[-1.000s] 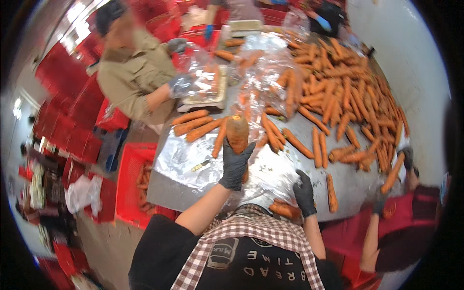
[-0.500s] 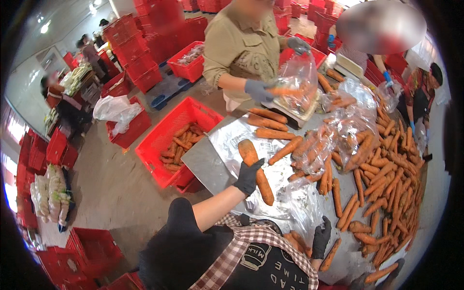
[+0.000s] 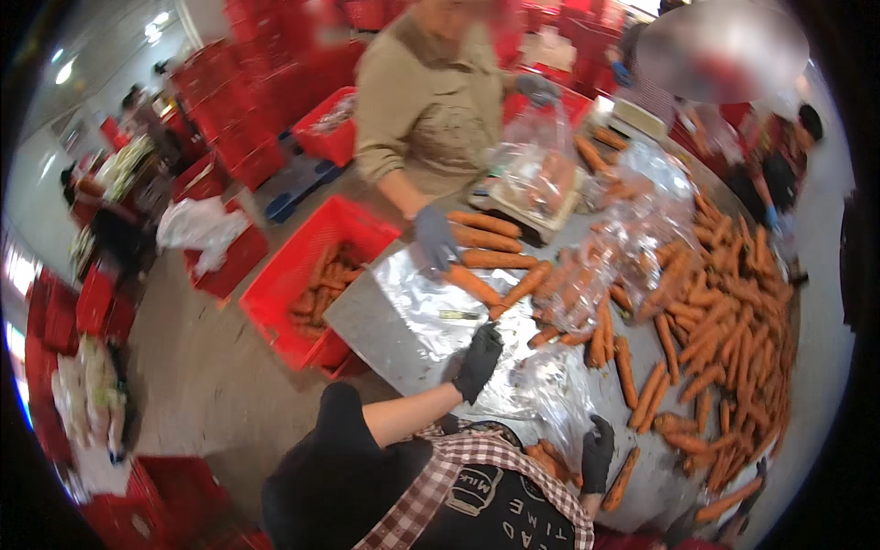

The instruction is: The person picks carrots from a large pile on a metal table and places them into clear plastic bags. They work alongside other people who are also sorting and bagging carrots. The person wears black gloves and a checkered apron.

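My left hand point(image 3: 478, 362), in a black glove, is over the foil-like sheet point(image 3: 422, 298) below a loose carrot point(image 3: 472, 286); its fingers are blurred, and I cannot tell whether they are closed. My right hand point(image 3: 596, 458), also black-gloved, grips the edge of a clear plastic bag point(image 3: 555, 390) beside a few carrots at the near edge. Across the table, a co-worker's gray-gloved hand point(image 3: 438, 240) hangs over carrots. Bagged carrots point(image 3: 550, 179) rest on a scale point(image 3: 509, 206), and more bags point(image 3: 655, 275) lie mid-table, beside a large heap of loose carrots point(image 3: 733, 339).
A red crate of carrots point(image 3: 266, 284) adjoins the table's left corner. Stacked red crates point(image 3: 225, 105) and a blue pallet point(image 3: 298, 192) stand behind. A co-worker in khaki point(image 3: 422, 101) faces me; others work at the back right. Another person's gloved hand point(image 3: 752, 486) is at bottom right.
The large carrot has left my left hand and now appears on the table. The co-worker's gloved hand moved down from the scale toward the loose carrots. The view swung after the first frame.
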Motion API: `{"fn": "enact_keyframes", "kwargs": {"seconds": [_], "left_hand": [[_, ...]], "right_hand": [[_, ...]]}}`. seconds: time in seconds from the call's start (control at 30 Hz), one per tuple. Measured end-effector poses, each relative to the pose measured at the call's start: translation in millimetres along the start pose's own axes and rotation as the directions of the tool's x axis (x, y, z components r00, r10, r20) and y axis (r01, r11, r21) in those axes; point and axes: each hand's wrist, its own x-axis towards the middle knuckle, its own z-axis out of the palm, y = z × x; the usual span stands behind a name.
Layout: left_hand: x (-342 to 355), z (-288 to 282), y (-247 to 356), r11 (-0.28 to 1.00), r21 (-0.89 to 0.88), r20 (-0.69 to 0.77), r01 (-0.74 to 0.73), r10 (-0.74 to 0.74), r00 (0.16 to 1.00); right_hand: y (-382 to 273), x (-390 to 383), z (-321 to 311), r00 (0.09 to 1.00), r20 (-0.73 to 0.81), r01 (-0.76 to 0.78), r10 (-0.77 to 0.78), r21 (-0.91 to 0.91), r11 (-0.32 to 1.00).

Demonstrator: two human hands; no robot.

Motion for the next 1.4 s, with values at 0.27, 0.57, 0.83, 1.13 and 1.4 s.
{"fn": "enact_keyframes", "kwargs": {"seconds": [0.27,0.57,0.83,1.13,1.4], "left_hand": [[-37,52,8,0.48,0.042,0.978,-0.876,0.158,0.134],[-25,48,-7,0.597,0.351,0.924,-0.721,-0.343,0.166],[-1,108,118,0.69,0.658,0.719,-0.302,-0.695,-0.021],[23,110,102,0.824,0.513,0.856,-0.241,-0.513,0.067],[16,131,78,0.871,0.379,0.78,0.311,-0.482,0.398]], "right_hand": [[13,16,-18,0.856,0.516,0.016,0.001,-0.03,0.999],[68,106,-90,0.903,-0.171,-0.31,0.394,0.374,0.874],[155,273,-139,0.61,-0.747,-0.384,0.264,0.012,0.923],[137,293,-152,0.761,-0.568,-0.457,0.313,-0.128,0.88],[13,149,-96,0.941,-0.218,-0.038,0.26,0.693,0.72]]}}
